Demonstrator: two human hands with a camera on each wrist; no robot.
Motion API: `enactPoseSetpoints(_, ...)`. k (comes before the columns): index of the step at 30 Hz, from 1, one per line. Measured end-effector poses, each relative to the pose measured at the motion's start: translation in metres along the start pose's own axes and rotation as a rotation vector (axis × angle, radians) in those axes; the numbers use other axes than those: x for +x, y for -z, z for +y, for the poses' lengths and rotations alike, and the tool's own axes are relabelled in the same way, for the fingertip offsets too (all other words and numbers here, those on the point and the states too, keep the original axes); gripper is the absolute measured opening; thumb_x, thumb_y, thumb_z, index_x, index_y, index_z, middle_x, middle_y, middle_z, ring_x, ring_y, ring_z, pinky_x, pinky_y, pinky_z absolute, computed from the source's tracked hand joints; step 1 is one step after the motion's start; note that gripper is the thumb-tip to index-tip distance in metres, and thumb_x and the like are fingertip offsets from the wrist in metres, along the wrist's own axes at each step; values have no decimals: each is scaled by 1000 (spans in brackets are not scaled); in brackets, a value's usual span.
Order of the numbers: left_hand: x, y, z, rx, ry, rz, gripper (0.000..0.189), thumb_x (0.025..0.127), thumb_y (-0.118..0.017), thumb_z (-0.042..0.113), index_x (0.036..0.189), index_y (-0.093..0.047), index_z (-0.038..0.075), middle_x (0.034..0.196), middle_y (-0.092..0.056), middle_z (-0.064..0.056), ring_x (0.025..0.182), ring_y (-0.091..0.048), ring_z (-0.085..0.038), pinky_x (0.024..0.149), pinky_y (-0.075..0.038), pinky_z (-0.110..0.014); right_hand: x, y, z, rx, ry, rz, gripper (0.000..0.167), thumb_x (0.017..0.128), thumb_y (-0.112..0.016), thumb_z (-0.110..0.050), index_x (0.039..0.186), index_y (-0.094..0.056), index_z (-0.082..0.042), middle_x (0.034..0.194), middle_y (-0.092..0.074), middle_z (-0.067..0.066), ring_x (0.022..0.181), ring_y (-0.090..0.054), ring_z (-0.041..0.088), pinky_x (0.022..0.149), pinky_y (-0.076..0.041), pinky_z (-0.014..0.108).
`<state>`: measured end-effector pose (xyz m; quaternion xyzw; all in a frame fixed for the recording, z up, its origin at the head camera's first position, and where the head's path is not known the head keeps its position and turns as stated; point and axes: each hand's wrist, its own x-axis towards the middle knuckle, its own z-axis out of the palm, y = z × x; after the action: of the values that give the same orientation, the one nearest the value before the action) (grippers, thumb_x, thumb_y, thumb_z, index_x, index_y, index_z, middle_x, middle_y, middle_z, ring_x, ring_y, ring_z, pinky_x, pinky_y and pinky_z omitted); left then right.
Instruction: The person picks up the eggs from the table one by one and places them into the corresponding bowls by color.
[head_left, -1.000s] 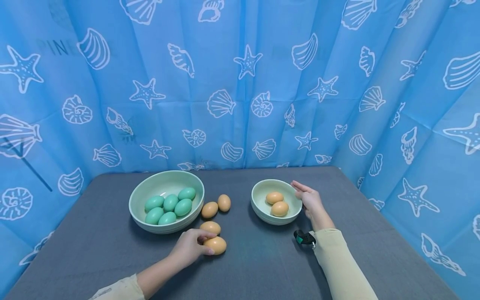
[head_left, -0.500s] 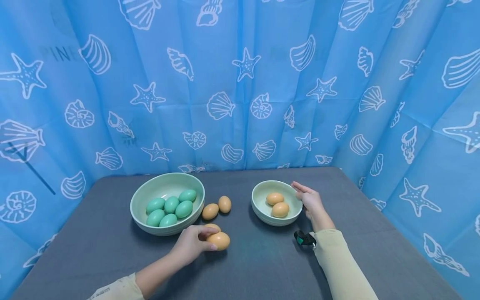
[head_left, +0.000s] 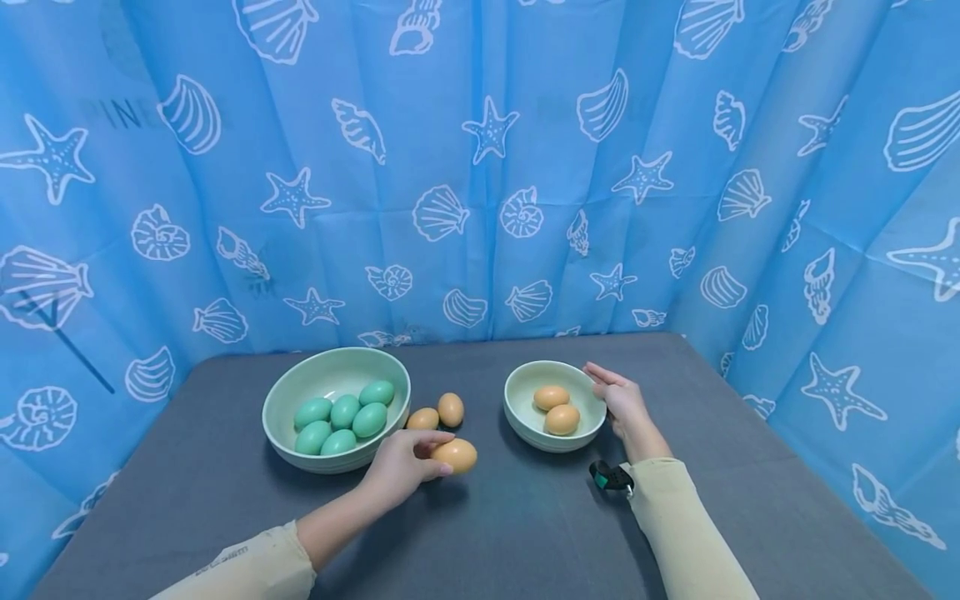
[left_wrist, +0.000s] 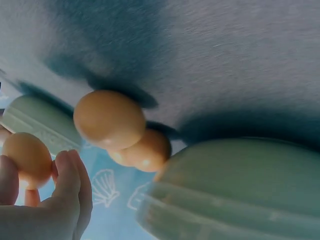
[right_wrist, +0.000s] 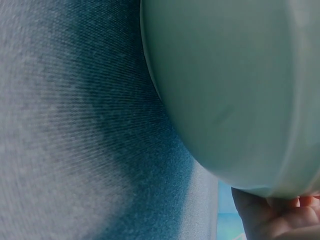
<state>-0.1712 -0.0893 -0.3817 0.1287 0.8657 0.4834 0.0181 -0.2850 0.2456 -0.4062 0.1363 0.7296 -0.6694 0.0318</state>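
Note:
My left hand pinches a brown egg between thumb and fingers, raised off the table. In the left wrist view, the held egg shows clear of the surface, and another brown egg lies beneath the hand, hidden in the head view. Two more brown eggs, one standing farther back and one nearer, lie beside the large pale green bowl. My right hand touches the right side of the small pale green bowl, fingers extended along it. Inside that bowl are two brown eggs.
The large pale green bowl at the left holds several green eggs. Grey cloth covers the table. A blue curtain with white shell prints hangs behind it. A black strap sits at the right wrist.
My left hand has lifted the brown egg and carried it right and away from me, passing over another egg. My right hand has stayed at the small bowl.

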Motion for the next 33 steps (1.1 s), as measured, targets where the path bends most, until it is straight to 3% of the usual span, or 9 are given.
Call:
enactPoseSetpoints(7, 11, -9, 8, -43, -26, 16, 40, 77, -80, 4, 116, -70, 0, 102, -69, -9, 85, -61, -19, 73, -55, -32, -1, 0, 0, 13, 4, -2, 47, 102, -40, 0, 148, -40, -9, 151, -38, 11, 143, -25, 30, 115, -25, 48)
enactPoseSetpoints(13, 24, -13, 15, -50, 2, 43, 41, 79, -79, 6, 118, -69, 1, 106, -68, -12, 88, -62, -20, 75, -56, -33, -1, 0, -1, 16, 2, -7, 48, 102, -40, 0, 149, -39, -9, 152, -37, 10, 143, -26, 30, 115, -24, 47)
enactPoseSetpoints(18, 33, -14, 20, -83, 18, 25, 41, 81, -77, 7, 121, -68, 2, 113, -69, -13, 91, -63, -21, 78, -57, -34, -1, 0, -2, 22, 3, -7, 48, 102, -40, 1, 149, -39, -9, 152, -37, 11, 143, -27, 30, 115, -25, 47)
enactPoseSetpoints(29, 49, -28, 27, -73, -3, 13, 40, 81, -77, 6, 120, -69, 2, 103, -62, -10, 96, -61, -25, 79, -56, -32, 1, 2, -2, 21, 10, -12, 49, 101, -40, 2, 149, -39, -9, 152, -37, 10, 143, -26, 29, 116, -24, 45)
enactPoseSetpoints(33, 54, -33, 29, -95, -2, 3, 40, 82, -76, 6, 122, -68, 2, 110, -63, -12, 101, -61, -27, 80, -56, -32, 0, 2, -2, 13, 12, -13, 49, 102, -40, 1, 149, -38, -9, 152, -37, 10, 144, -25, 29, 116, -24, 45)
